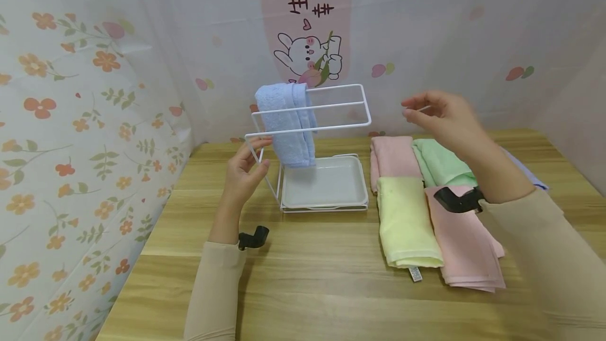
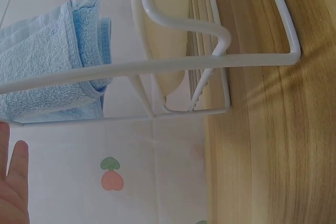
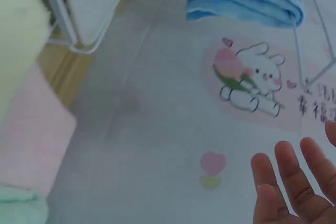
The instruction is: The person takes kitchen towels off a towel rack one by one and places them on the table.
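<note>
A light blue towel (image 1: 289, 143) hangs folded over the top bars at the left end of a white wire rack (image 1: 341, 126). My left hand (image 1: 240, 170) is at the rack's left side, its fingertips by the slanted wire just under the towel. The left wrist view shows straight fingers (image 2: 18, 166) right at the wire, below the blue towel (image 2: 47, 61). To the right of the rack, my right hand (image 1: 450, 120) is raised in the air above the folded towels, holding nothing. In the right wrist view its fingers (image 3: 294, 174) are spread and slightly bent.
A white tray (image 1: 326, 186) sits in the rack's base. On the table (image 1: 307, 278) to the right lie a yellow towel (image 1: 407, 220), two pink towels (image 1: 466, 246) and a green towel (image 1: 440, 162). A bluish cloth (image 1: 527, 170) is partly behind my right arm. Printed curtains (image 1: 213, 30) stand behind and left.
</note>
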`<control>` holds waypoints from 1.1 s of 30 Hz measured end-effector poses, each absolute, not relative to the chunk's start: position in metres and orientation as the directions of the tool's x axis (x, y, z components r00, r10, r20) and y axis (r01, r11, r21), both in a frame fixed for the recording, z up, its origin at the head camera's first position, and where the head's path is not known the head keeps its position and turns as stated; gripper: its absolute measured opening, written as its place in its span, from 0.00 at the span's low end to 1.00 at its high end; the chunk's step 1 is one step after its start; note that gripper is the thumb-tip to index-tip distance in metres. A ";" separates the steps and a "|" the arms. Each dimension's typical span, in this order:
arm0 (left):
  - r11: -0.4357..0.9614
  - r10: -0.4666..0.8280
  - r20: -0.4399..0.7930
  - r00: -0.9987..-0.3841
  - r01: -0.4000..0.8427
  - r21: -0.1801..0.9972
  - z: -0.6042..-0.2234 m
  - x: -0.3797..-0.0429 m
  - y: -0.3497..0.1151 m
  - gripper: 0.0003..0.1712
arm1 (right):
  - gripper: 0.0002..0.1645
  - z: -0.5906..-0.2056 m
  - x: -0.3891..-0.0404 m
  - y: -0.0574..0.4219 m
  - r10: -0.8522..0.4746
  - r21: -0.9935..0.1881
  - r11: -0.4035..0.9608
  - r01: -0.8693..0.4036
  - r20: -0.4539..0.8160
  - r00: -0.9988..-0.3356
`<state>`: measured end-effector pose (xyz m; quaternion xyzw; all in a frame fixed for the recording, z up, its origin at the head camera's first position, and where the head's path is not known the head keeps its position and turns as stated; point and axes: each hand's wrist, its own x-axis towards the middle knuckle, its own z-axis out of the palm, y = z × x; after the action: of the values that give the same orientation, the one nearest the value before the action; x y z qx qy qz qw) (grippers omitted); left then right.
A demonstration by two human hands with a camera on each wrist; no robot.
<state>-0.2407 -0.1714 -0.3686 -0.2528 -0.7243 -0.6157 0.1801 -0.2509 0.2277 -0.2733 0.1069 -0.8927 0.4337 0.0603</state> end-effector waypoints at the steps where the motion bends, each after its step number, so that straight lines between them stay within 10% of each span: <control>1: 0.115 0.144 0.572 -0.808 0.588 0.801 -0.369 -0.241 -0.172 0.23 | 0.24 -0.270 -0.252 0.222 -0.138 -0.761 0.592 -0.264 0.226 -0.964; 13: 0.119 0.168 0.586 -0.793 0.607 0.786 -0.367 -0.242 -0.172 0.22 | 0.15 -0.223 -0.258 0.167 -0.138 -0.739 0.526 -0.421 0.414 -0.900; 33: 0.125 0.157 0.595 -0.788 0.614 0.780 -0.368 -0.240 -0.172 0.20 | 0.15 -0.207 -0.302 0.092 -0.439 -0.693 0.520 -0.499 0.284 -0.852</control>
<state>-0.2401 -0.1720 -0.3682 -0.2653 -0.7259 -0.6059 0.1886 -0.3020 0.0921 -0.2066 0.2692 -0.8710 0.4093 0.0367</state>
